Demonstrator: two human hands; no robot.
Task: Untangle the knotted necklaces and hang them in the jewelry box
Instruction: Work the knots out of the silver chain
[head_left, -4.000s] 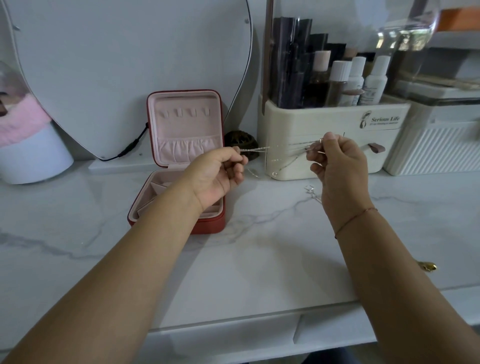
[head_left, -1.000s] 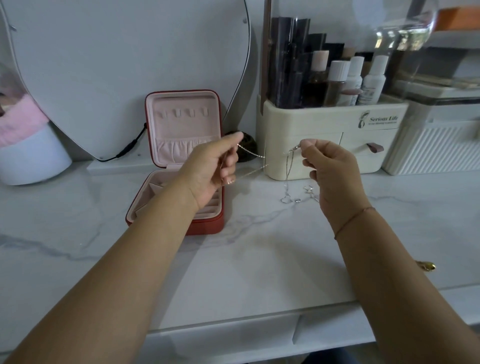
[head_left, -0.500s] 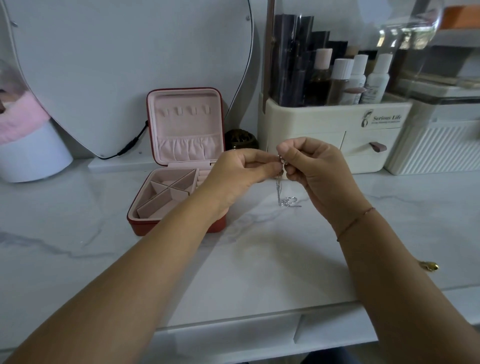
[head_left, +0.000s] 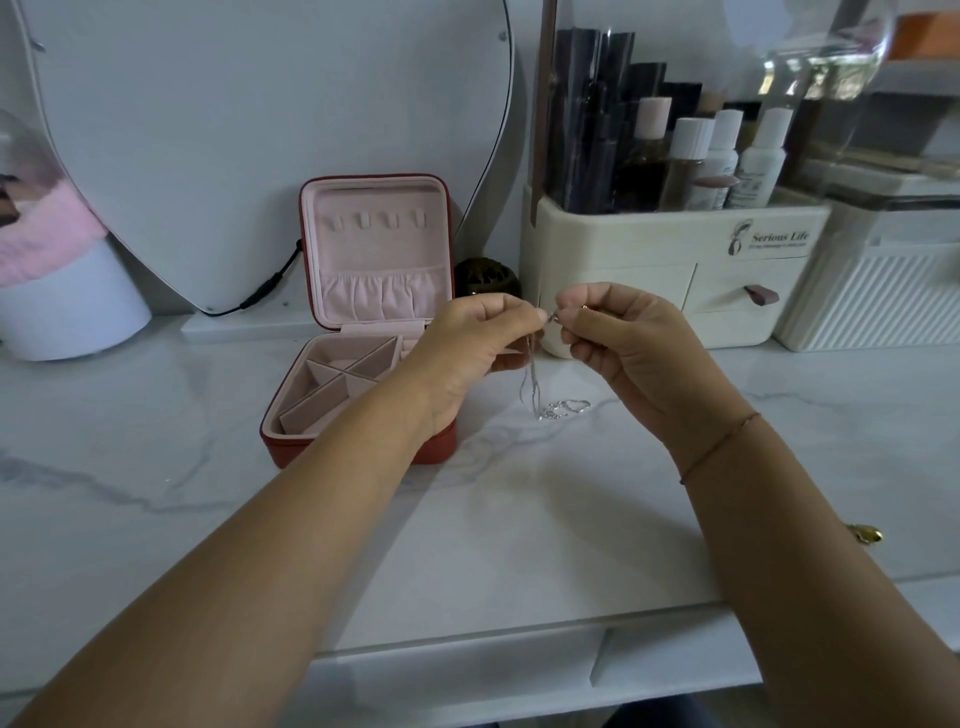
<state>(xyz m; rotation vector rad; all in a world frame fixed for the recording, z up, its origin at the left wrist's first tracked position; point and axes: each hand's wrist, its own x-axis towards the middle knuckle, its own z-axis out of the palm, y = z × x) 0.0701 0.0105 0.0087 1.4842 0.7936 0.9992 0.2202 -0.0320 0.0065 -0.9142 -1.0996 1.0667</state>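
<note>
A thin silver necklace chain (head_left: 533, 382) hangs between my two hands, its lower end coiled on the marble top. My left hand (head_left: 470, 345) and my right hand (head_left: 618, 338) meet fingertip to fingertip and both pinch the chain's top end. The red jewelry box (head_left: 358, 395) stands open just left of my left hand, its pink lid upright with a row of small hooks and a gathered pocket. My left wrist covers the box's right front corner.
A cream cosmetics organiser (head_left: 670, 270) with bottles stands behind my hands. A white ribbed box (head_left: 878, 291) is at the right, a heart-shaped mirror (head_left: 260, 130) and a white tub (head_left: 72, 306) at the left. A small dark round object (head_left: 485, 278) sits beside the box lid.
My hands were apart with the chains stretched between them. They have come together, and the chain now hangs down from the pinched fingertips onto the marble.
</note>
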